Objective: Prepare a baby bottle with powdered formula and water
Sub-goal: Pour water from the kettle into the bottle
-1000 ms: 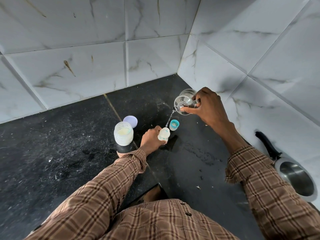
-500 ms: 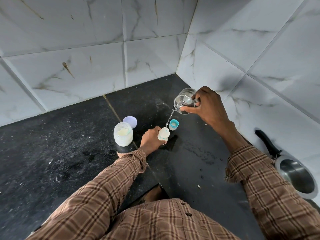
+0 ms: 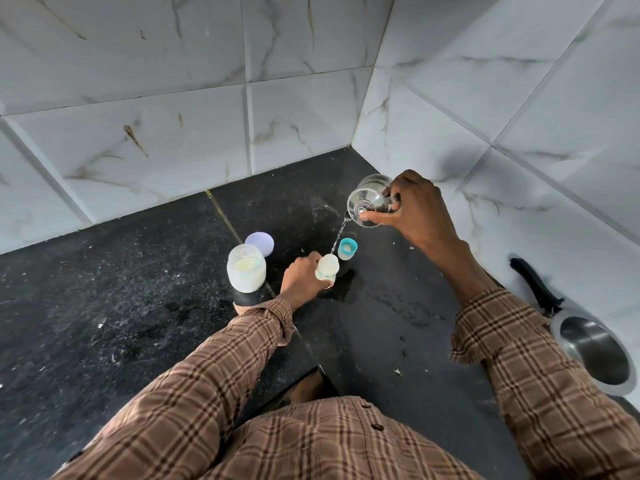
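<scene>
Pouring | right hand (image 3: 419,216) grip curled round tilted steel cup (image 3: 369,202) | left hand (image 3: 302,277) grip wraps baby bottle (image 3: 327,268)

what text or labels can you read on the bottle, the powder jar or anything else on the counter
No text can be read anywhere in this view.
Baby bottle: teal marks on its side, too small and blurred to read.
Powder jar: faint marks near its rim, not readable.
Lilac lid, teal cap, steel cup, steel pan: no print shows.
</scene>
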